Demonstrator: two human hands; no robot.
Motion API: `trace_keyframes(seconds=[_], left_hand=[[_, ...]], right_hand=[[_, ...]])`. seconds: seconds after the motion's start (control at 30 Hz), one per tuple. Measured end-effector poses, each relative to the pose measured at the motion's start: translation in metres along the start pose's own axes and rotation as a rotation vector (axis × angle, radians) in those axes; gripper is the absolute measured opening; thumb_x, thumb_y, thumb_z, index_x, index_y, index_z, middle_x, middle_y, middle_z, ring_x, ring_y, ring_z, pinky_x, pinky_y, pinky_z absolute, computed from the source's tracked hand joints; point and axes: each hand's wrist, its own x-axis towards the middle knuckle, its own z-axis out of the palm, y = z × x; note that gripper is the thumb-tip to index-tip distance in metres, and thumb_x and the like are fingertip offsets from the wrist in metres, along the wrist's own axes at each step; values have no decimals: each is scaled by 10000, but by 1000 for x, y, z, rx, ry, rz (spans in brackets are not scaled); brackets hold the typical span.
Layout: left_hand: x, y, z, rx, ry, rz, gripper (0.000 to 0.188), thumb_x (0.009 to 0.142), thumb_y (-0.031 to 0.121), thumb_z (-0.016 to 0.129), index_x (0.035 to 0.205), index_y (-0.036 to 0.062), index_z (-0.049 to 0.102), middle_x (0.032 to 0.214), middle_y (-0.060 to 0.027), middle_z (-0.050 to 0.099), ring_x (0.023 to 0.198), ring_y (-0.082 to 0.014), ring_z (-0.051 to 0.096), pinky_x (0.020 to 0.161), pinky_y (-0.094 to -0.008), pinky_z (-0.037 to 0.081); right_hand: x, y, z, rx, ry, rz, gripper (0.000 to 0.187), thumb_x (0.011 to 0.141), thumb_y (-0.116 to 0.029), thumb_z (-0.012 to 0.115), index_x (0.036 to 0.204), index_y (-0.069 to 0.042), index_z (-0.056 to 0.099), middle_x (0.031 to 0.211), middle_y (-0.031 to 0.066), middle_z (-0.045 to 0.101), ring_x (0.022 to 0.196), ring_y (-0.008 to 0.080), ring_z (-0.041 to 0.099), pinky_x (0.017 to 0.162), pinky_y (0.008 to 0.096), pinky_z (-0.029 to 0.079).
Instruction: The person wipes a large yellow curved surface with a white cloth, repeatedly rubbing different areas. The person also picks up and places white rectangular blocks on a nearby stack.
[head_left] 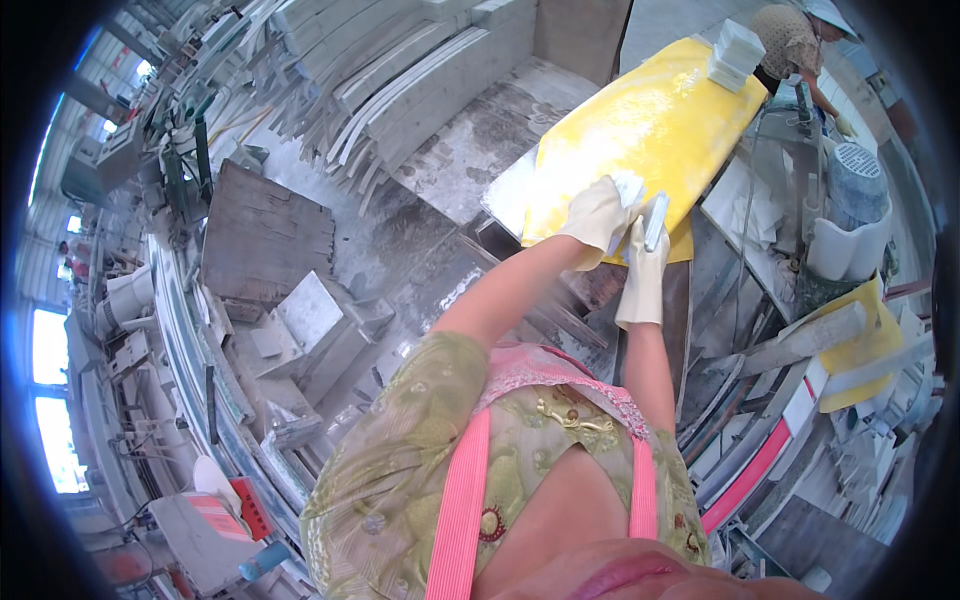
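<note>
Pinching pale strip in right hand and gripping another pale piece in left hand, above near end of yellow sheet. With pale blocks on sheet's far end, and red card, unreadable, far left below sheet.

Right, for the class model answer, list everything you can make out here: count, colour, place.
Large sheet: one, yellow, upper right of centre
Pale pieces: two, whitish, held over it
Stacked blocks: several, whitish, its far end
Slabs: many, grey-white, upper left of centre
Board: one, brown, left
Vented cylinder: one, grey-blue, right
Small sheet: one, yellow, right
Card: one, red, lower left
Co-worker: one, patterned top, upper right
Left hand: one, cream-gloved, centre
Right hand: one, cream-gloved, beside it
</note>
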Motion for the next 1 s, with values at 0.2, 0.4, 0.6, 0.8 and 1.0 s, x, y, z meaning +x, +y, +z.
trace_keyframes(seconds=[0.2, 0.4, 0.6, 0.8, 1.0], left_hand=[[26, 19, -38, -77, -578, -188, 888, 827, 661, 660, 1242, -119, 569, 1157, -305, 666, 1082, -384, 673, 906, -401, 525], [2, 41, 7, 138, -73, -219, 1050, 670, 482, 866, 1361, -136, 373, 1204, -217, 648, 1107, -351, 669, 945, -397, 524], [15, -3, 42, 360, 14, 30, 831, 717, 595, 750, 1236, -28, 567, 1248, -185, 627, 1224, -304, 594, 991, -389, 494], [27, 11, 28, 370, -258, 35, 469, 900, 469, 681, 1198, 108, 708, 1138, -246, 674, 1039, -349, 657, 935, -450, 491], [-19, 39, 20, -148, -90, -130, 542, 799, 298, 802, 1106, -35, 506, 1108, -191, 606, 981, -269, 638, 813, -381, 549]], right_hand=[[-1, 18, -20, -189, -318, -29, 909, 856, -228, 783, 1558, -77, 225, 1341, 108, 545, 1201, 212, 576, 965, 329, 498], [2, 13, -14, -551, -419, 84, 1077, 753, -441, 828, 1583, -91, 238, 1521, 178, 435, 1408, 296, 432, 1103, 408, 433], [-35, -1, -149, -788, -102, -113, 515, 909, -328, 716, 1374, -135, 606, 1457, 146, 554, 1360, 365, 502, 1094, 428, 441], [-106, -27, -381, -1102, 637, 28, 412, 991, -376, 579, 1297, -114, 667, 1297, 153, 664, 1350, 416, 477, 1116, 437, 398], [-108, -39, -512, -1489, 783, -9, 521, 905, -494, 644, 1178, -53, 690, 1139, 145, 669, 1145, 347, 567, 981, 416, 414]])
